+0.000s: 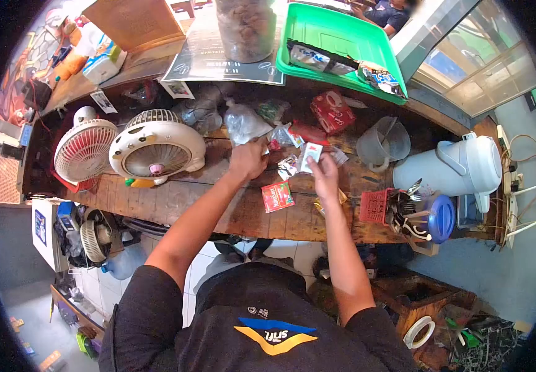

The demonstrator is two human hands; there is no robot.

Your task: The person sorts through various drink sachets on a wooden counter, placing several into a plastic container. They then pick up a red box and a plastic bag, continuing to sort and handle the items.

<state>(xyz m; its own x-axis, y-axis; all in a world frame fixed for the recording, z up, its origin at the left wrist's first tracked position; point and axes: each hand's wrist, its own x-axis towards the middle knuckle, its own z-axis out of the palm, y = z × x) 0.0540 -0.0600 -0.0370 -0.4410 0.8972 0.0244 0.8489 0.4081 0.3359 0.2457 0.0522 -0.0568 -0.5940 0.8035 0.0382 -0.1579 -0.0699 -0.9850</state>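
Note:
My right hand (325, 177) pinches a small white sachet (310, 156) with red print above the wooden counter. My left hand (248, 160) is closed beside a clear plastic bag (243, 123); what its fingers hold, if anything, is hidden. Between the hands lies a black-and-white packet (287, 167). A red drink sachet (278, 196) rests flat nearer the counter's front edge. Partly covered by my right wrist is a yellow packet (342, 197). Just beyond the hands are a red packet (308, 132) and a red box (332, 113).
Two fans, one white (156, 152) and one reddish (85, 150), stand at left. At right are a clear plastic jug (384, 144), a red basket (374, 206) with cutlery and a pale-blue thermos (432, 166). A green tray (348, 31) sits on the raised shelf.

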